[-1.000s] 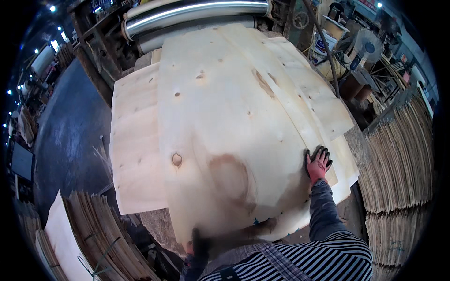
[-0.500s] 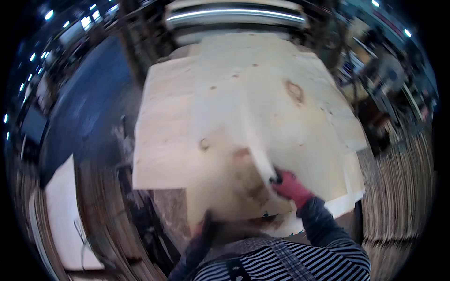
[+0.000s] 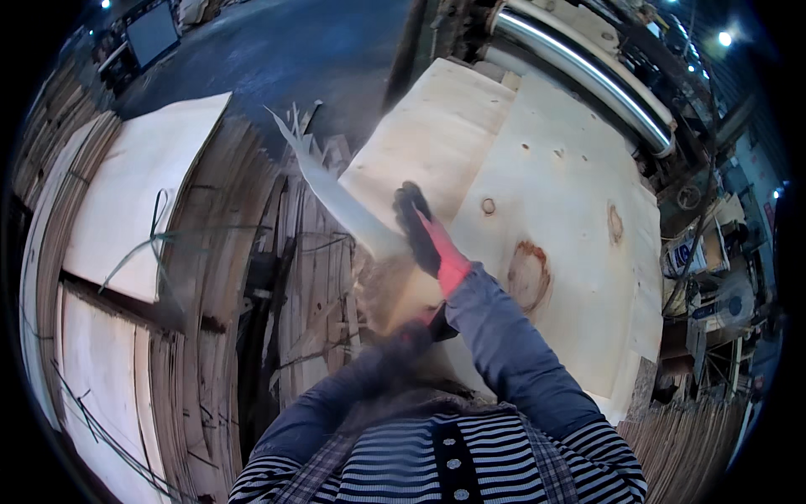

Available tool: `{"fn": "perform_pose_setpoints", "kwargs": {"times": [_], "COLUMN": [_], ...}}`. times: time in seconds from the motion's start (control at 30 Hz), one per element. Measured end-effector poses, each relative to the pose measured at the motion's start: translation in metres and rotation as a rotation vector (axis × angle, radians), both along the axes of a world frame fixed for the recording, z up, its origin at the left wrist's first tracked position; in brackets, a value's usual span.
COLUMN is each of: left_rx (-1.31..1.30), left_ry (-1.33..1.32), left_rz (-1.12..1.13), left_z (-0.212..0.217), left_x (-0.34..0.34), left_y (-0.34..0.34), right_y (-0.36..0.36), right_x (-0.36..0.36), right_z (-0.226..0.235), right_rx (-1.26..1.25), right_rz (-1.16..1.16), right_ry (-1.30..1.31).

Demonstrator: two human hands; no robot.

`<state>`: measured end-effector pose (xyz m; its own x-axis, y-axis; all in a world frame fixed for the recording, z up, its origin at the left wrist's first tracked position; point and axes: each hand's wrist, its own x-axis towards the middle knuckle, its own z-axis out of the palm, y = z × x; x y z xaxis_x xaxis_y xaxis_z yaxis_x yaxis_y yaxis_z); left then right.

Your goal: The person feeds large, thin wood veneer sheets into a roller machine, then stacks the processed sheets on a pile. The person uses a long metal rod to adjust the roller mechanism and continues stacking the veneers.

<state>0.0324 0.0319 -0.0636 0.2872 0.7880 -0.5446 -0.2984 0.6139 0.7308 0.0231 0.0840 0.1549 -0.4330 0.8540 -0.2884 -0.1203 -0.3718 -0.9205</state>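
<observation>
My right hand [image 3: 430, 239], in a pink and black glove, reaches across to the left with its fingers stretched out flat. Just beyond those fingers a thin, pale veneer strip [image 3: 340, 202], split at its far end, hangs over the table's left edge. Whether it touches the hand cannot be made out. My left hand [image 3: 438, 326], also gloved, sits low under the right forearm, blurred and partly covered, its fingers unclear. Beneath both arms lies a wide layer of veneer sheets [image 3: 554, 244] with knots and a large brown knot mark.
A roller machine [image 3: 588, 71] with a shiny bar stands at the far right end of the sheets. Tied veneer stacks [image 3: 147, 185] stand on the left, beside long wood scraps [image 3: 315, 294]. Another stack [image 3: 684, 445] rises at the lower right. Blue-grey floor [image 3: 294, 50] shows beyond.
My view has turned left. My right hand has swung from the right side of the sheets across to the left, and the veneer strip it held is now over the left edge.
</observation>
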Motion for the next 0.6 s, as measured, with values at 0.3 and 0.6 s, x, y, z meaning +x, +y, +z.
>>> {"fn": "perform_pose_setpoints", "kwargs": {"times": [0.3,0.6], "left_rx": [0.032,0.433], "left_ry": [-0.033,-0.137], "left_rz": [0.044,-0.322], "left_z": [0.114,0.17], "left_x": [-0.001,0.028], "left_y": [-0.008,0.004], "right_y": [-0.113,-0.08], "right_x": [0.223,0.321], "right_z": [-0.085,-0.092], "right_rx": [1.018,1.101], "right_rz": [0.109,-0.523], "right_ry": [-1.242,-1.38]}}
